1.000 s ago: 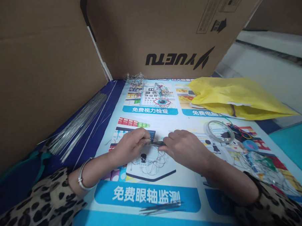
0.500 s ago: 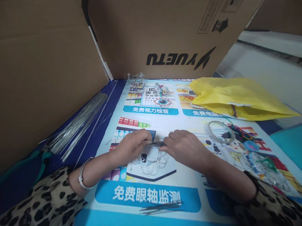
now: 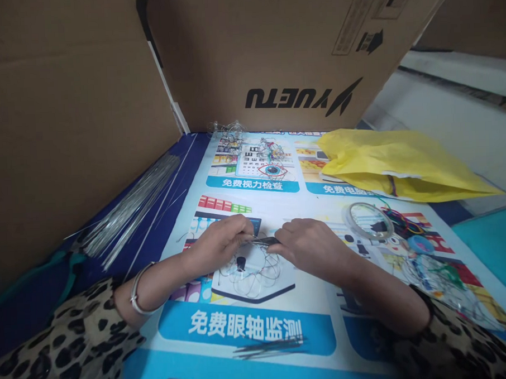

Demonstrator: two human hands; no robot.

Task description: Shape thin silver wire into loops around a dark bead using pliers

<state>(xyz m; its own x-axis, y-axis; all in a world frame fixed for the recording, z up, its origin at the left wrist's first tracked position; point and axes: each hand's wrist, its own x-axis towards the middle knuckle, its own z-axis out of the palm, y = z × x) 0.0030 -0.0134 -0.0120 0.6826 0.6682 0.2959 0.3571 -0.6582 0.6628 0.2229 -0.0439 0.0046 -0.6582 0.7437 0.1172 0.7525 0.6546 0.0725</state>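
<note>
My left hand (image 3: 225,241) is closed in a pinch on a thin wire piece (image 3: 259,276) formed into several round loops, which hang below the fingers over the printed sheet. My right hand (image 3: 312,245) is closed on a slim dark metal tool (image 3: 267,241) with a narrow tip. That tip points left and meets the wire by my left fingertips. How the tip grips the wire is too small to make out. Between the loops, a small black shape (image 3: 241,262) shows; I cannot tell whether it is printed.
Short dark wires (image 3: 270,348) lie near the front. A bundle of straight silvery wires (image 3: 138,203) and teal-handled pliers (image 3: 58,276) are at left. At right are a clear spool (image 3: 369,220), tangled wires (image 3: 441,276) and a yellow bag (image 3: 402,160). Cardboard walls (image 3: 272,49) stand behind.
Both hands stay nearly in place. The wire loops have shifted slightly, and the dark tool has turned a little between the hands.
</note>
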